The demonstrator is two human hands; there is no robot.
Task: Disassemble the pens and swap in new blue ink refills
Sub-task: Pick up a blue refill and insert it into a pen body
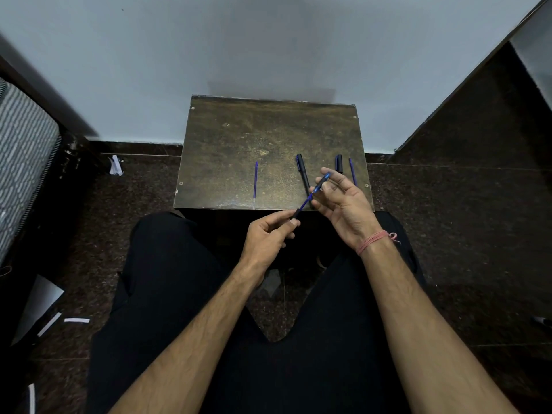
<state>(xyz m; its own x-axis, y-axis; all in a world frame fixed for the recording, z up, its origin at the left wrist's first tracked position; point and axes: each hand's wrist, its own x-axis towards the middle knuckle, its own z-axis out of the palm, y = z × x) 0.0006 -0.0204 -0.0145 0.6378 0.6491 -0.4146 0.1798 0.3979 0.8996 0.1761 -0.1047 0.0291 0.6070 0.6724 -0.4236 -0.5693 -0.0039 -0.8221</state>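
A partly disassembled pen [313, 194] is held slantwise in mid-air just above the near edge of the wooden board [239, 138]: dark barrel w/ blue end at upper right, thin blue refill [304, 204] drawn partway out toward lower left, short dark tip piece at the low end. On the board, a loose blue refill [255, 182] w/ pale tip is laid roughly upright, left of centre. A capped black pen [303, 173] is laid near the middle-right. Further right, a black cap [339, 163] is seen beside another blue refill [352, 172], close to the board's right edge.
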